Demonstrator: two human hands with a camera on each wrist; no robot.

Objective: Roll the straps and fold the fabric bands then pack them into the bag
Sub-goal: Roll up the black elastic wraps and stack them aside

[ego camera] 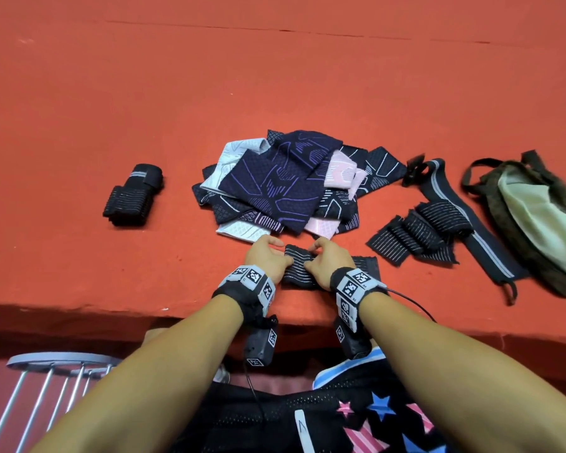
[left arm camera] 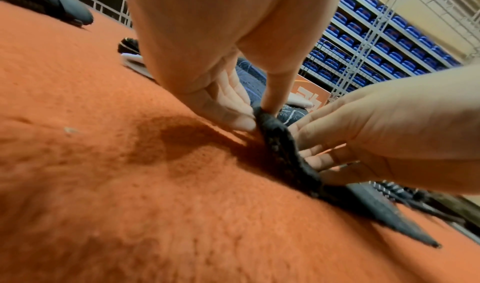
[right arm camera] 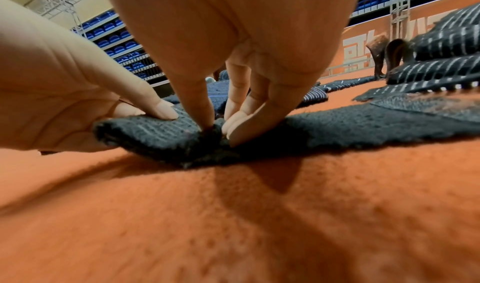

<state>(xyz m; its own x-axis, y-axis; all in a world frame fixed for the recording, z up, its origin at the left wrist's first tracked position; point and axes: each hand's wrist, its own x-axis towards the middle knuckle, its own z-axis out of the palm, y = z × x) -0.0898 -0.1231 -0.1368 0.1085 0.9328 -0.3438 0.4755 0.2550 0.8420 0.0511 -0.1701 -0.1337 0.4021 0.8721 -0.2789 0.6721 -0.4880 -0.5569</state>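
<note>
In the head view, the left hand and right hand are both pinching the black strap at the red surface's near edge, its tail trailing right; the turns will want keeping tight and square. The left wrist view is showing the thumb pressing the fold's edge, while the right wrist view is showing the fingertips pinning the flat tail, which the head view is hiding.

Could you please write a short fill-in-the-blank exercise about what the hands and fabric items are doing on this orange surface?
1. Both the left hand and the right hand grip the black striped ____.
2. The pile of fabric bands lies just ____ the hands, farther from the person.
3. The bag lies at the far ____ of the surface.
4. The rolled strap sits to the ____ of the pile.

Missing words: strap; beyond; right; left
</note>
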